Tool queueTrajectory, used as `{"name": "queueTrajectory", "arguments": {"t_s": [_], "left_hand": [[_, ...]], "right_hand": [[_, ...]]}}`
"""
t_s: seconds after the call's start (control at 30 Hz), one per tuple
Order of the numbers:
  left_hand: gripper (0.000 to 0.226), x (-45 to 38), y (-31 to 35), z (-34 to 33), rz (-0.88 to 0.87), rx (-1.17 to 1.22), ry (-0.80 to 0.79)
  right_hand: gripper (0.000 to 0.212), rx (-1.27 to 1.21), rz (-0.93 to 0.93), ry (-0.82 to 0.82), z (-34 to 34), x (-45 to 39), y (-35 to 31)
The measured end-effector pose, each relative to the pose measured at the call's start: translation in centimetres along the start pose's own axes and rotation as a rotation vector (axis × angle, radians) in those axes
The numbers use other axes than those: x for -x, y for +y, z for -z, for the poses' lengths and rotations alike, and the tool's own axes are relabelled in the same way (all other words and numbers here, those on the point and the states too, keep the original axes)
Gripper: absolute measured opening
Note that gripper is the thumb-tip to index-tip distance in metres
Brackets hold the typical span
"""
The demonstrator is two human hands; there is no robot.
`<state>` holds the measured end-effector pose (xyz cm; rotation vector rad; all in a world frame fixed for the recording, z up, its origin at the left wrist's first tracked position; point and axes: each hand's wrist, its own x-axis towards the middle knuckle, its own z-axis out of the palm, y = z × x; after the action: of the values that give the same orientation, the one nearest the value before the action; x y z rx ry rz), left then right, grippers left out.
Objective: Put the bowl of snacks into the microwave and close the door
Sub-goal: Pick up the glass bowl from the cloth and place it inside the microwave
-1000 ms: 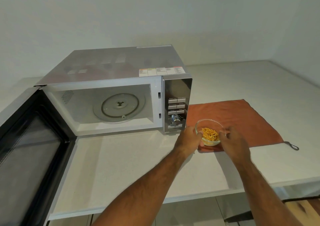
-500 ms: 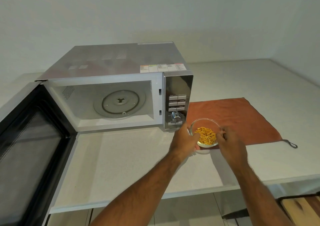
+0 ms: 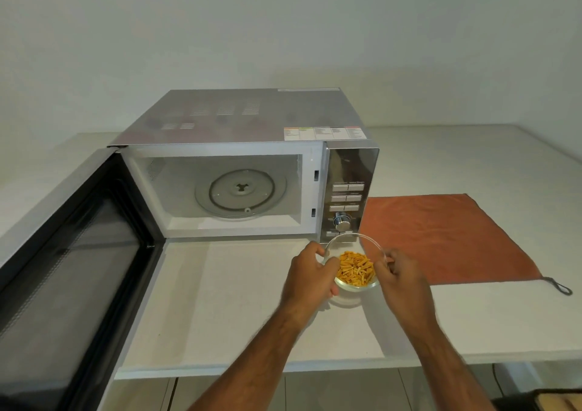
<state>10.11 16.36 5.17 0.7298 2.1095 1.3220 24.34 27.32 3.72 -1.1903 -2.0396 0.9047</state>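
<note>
A small clear glass bowl of orange snack sticks (image 3: 355,269) hangs just above the white counter, in front of the microwave's control panel. My left hand (image 3: 310,273) grips its left rim and my right hand (image 3: 398,277) grips its right rim. The silver microwave (image 3: 239,121) stands behind, its cavity showing a bare glass turntable (image 3: 241,193). Its black-framed door (image 3: 72,272) is swung wide to the left.
An orange cloth (image 3: 447,237) lies on the counter (image 3: 220,310) to the right of the microwave, with a small loop at its near right corner. The counter's front edge runs below my forearms. A wall closes the back and the right side.
Both hands have lifted the bowl off the orange cloth and carried it left, over the bare counter. The view has tilted up a little.
</note>
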Motion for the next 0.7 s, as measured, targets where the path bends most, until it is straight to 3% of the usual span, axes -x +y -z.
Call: {"name": "queueTrajectory", "arguments": {"t_s": [0.47,0.7], "left_hand": [[0.008,-0.3,-1.9,10.8,-0.027,0.063,0.24],[0.014,-2.5,-2.0,15.1,-0.004,0.073,0.36]], "right_hand": [[0.028,-0.221,0.068,-0.126,-8.7,-0.1,-6.7],[0.016,-0.408,0.03,-0.19,-12.0,-0.2,-11.1]]}}
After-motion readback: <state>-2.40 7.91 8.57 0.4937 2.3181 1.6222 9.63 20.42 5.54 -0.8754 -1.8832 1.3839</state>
